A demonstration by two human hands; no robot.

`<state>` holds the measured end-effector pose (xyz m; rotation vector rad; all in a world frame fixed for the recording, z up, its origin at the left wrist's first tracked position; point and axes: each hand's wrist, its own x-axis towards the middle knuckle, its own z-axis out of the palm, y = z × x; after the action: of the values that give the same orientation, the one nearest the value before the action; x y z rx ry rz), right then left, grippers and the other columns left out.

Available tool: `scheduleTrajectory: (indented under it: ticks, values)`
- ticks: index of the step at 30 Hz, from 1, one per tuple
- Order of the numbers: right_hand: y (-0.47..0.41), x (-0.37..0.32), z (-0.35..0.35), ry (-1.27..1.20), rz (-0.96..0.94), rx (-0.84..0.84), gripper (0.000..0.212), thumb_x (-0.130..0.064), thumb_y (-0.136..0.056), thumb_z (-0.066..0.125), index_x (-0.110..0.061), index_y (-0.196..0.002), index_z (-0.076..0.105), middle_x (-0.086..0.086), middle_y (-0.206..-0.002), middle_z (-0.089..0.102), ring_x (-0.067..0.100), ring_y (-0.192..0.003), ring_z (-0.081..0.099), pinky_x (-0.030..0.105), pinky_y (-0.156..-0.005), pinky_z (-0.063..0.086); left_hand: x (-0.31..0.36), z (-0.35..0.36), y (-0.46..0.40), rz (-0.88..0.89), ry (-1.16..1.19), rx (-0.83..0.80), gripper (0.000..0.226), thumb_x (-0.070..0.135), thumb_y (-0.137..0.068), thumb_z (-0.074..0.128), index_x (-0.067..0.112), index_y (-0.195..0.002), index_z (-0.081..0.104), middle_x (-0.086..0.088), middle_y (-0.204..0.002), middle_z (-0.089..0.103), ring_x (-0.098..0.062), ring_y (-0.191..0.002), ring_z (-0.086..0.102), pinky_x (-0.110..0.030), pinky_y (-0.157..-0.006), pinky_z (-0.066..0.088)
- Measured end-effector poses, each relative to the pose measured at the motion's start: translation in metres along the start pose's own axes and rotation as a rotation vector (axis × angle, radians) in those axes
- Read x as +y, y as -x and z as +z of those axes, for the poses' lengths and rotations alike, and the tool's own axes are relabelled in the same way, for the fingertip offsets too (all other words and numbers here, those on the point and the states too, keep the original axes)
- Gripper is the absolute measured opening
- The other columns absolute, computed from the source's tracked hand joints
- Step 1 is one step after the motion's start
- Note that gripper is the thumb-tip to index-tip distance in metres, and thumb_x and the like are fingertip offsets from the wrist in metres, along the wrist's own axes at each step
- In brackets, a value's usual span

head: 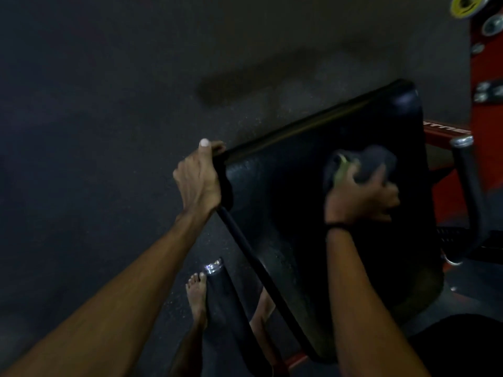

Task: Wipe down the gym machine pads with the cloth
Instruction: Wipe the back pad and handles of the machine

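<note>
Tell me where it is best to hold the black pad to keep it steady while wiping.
Grip the black pad at its upper left corner, from the left, as the left hand does: thumb wraps its rim there, clear of the cloth.

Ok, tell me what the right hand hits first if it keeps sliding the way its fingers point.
Probably only more pad: the right hand and cloth point toward the pad's far edge; depth is unclear.

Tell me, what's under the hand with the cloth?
The right hand presses a dark cloth onto the big black pad. A bit of yellow-green shows by the fingers. The patch of pad right under the cloth is covered, so you can't see it.
</note>
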<state>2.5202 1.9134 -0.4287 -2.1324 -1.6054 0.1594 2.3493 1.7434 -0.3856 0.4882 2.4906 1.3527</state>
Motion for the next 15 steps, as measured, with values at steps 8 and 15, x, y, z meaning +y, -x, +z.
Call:
scheduleTrajectory:
  ticks: [8, 15]
  values:
    - [0.172, 0.032, -0.063, -0.093, -0.912, -0.417, 0.059, -0.059, -0.075, 0.059, -0.034, -0.128, 0.066, 0.004, -0.108, 0.060, 0.026, -0.099, 0.051, 0.045, -0.082, 0.040, 0.013, -0.011, -0.011, -0.195, 0.466, 0.102, 0.058, 0.049, -0.096, 0.033, 0.014, -0.141, 0.045, -0.009, -0.129, 0.060, -0.018, -0.083, 0.069, -0.046, -0.087, 0.055]
    - [0.030, 0.042, -0.020, -0.128, 0.039, -0.071, 0.057, -0.055, -0.085, 0.057, -0.023, -0.132, 0.063, 0.023, -0.110, 0.058, 0.045, -0.107, 0.054, 0.054, -0.088, 0.044, 0.009, -0.014, -0.022, -0.087, 0.301, 0.106, 0.054, 0.044, -0.100, 0.031, 0.009, -0.137, 0.049, 0.015, -0.113, 0.055, 0.019, -0.089, 0.057, -0.050, -0.092, 0.053]
